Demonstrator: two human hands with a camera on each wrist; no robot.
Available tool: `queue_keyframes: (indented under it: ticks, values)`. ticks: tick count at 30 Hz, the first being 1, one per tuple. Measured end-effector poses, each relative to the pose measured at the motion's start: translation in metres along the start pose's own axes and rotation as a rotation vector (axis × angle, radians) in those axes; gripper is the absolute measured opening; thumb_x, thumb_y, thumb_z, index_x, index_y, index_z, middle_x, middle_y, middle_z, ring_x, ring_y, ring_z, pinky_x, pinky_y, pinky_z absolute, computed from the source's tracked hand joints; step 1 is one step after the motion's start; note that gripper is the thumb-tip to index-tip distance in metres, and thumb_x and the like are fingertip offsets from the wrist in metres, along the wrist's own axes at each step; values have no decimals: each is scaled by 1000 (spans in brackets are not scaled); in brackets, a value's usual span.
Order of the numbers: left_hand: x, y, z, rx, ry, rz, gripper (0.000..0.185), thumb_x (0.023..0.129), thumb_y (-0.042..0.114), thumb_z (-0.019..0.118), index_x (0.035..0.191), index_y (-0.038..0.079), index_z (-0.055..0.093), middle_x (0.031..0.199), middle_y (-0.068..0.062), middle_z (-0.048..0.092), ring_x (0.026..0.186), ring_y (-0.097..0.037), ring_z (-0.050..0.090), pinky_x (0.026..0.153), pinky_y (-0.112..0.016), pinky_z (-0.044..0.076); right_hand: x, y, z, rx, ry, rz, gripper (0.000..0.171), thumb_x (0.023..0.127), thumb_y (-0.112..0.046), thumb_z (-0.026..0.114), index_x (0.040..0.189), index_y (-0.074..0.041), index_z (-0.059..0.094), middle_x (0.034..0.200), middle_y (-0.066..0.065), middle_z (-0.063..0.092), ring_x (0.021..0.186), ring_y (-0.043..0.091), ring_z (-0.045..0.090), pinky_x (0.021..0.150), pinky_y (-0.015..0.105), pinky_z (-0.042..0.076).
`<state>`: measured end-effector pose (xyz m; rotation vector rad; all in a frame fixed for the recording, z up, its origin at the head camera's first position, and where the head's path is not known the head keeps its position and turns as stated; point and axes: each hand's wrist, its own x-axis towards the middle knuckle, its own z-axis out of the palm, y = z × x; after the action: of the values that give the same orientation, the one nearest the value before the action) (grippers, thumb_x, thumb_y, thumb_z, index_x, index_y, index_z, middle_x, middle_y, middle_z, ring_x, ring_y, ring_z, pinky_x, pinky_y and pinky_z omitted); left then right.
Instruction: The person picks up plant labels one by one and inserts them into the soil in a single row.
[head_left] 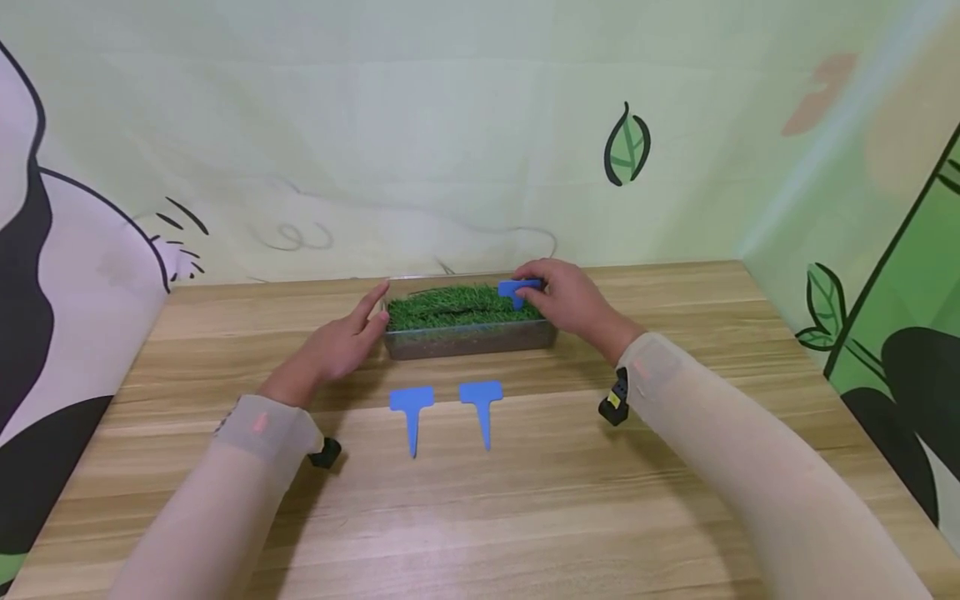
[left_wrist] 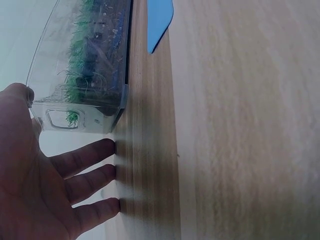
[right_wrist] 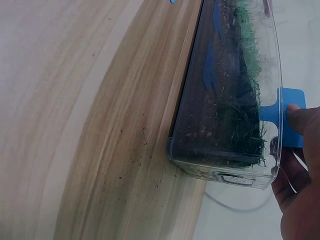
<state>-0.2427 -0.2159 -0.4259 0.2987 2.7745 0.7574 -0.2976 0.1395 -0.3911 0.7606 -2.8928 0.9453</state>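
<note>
Fingers of the left hand (head_left: 337, 343) lie straight and flat against the left end of the clear tray (head_left: 471, 337), holding nothing — they only steady it. To do this step well, that hand should keep the tray from sliding while the marker goes down upright into the grass (head_left: 450, 307). At the right, the right hand (head_left: 573, 298) pinches a blue plant marker (head_left: 517, 289) by its head — the stem stands in the grass near the tray's right end.
</note>
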Motion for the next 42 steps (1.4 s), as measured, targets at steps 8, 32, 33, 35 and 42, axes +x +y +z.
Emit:
queue_keyframes:
  ticks: [8, 32, 33, 35, 42]
  values:
    - [-1, -1, 0, -4, 1, 3, 61, 106, 59, 16, 159, 44, -8, 153, -23, 43, 136, -53, 41, 112, -67, 29, -5, 0, -3, -41, 67, -59, 38, 95, -22, 71, 129, -6, 63, 120, 10, 62, 107, 25, 59, 94, 42, 50]
    - [-3, 5, -2, -10, 3, 2, 62, 106, 57, 16, 161, 38, -5, 153, -23, 42, 136, -54, 40, 113, -67, 28, -51, -29, 20, -170, 6, -487, 13, 95, -21, 70, 101, -11, 74, 93, 0, 69, 84, 14, 63, 77, 32, 53]
    - [-3, 5, -2, -11, 5, 0, 61, 107, 56, 17, 161, 38, -5, 153, -23, 42, 136, -54, 40, 113, -67, 28, -53, -31, 22, -166, -66, -442, 17, 96, -25, 69, 106, -11, 73, 97, 0, 69, 87, 14, 63, 79, 32, 54]
    - [-3, 4, -1, -10, 5, -3, 61, 107, 56, 17, 161, 39, -5, 154, -23, 41, 136, -54, 40, 113, -67, 28, -57, -36, 29, -158, -222, -347, 29, 98, -32, 66, 117, -11, 70, 106, 2, 68, 96, 15, 64, 85, 34, 53]
    - [-3, 6, -1, -4, 2, -3, 60, 106, 56, 15, 159, 42, -8, 156, -24, 37, 136, -55, 40, 113, -67, 28, -72, -48, 51, -290, -463, -246, 65, 93, -57, 63, 140, -12, 56, 126, 7, 59, 112, 21, 58, 98, 38, 48]
